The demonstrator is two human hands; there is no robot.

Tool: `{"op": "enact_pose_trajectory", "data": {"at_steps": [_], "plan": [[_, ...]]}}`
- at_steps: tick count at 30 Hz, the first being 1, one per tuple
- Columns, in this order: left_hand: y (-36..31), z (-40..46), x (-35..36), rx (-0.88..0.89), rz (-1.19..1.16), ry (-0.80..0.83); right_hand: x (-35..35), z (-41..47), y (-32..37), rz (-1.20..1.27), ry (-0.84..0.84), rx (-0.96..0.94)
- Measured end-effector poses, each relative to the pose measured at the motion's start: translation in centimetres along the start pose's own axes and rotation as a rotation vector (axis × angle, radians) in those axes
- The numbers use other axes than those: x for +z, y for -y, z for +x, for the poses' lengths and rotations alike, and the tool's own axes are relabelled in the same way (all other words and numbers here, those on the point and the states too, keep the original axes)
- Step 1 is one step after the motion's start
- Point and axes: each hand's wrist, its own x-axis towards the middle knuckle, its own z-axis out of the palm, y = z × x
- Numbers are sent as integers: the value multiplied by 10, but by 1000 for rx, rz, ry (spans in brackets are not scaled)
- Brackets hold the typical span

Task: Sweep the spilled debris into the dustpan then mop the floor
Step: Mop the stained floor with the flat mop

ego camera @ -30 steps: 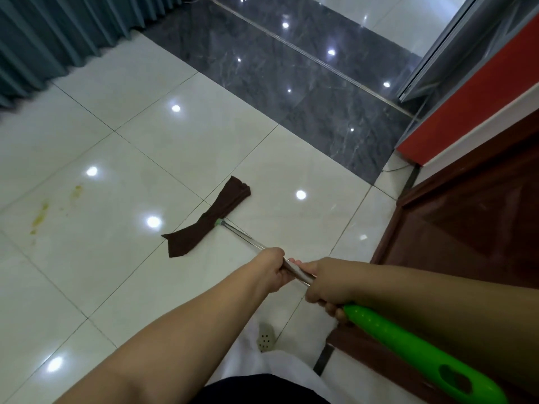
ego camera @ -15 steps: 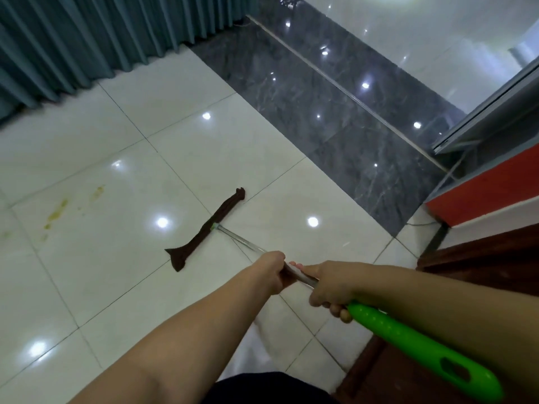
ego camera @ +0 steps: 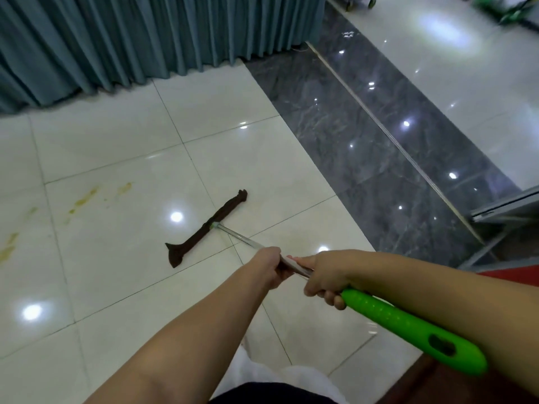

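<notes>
Glossy white floor tiles [ego camera: 122, 275] fill the room. Nearest, the right hand [ego camera: 326, 275] grips the mop's metal shaft at the top of its green handle [ego camera: 408, 325]; just ahead, the left hand [ego camera: 269, 268] clasps the shaft too. Farther out, the dark mop head [ego camera: 204, 228] lies flat on the tile. Left of it sit yellowish stains [ego camera: 84, 198], and beyond hangs a teal curtain [ego camera: 131, 39].

Floor [ego camera: 122, 287]: glossy white tiles with thin grout lines, bordered at right by a dark grey marble strip [ego camera: 364, 135]. On the white tiles: 1 brown mop cloth [ego camera: 204, 231], lying flat and narrow; yellowish stains [ego camera: 84, 199] to its left, well apart from it.
</notes>
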Motion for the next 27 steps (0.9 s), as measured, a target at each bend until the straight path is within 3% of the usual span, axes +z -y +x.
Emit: {"op": "enact_pose_trajectory", "data": {"at_steps": [13, 27], "plan": [[-69, 7, 7, 233, -371, 42, -42, 46, 78, -122, 60, -108], [-27, -3, 90, 494, -641, -8, -127, 36, 29, -346, 154, -351]]}}
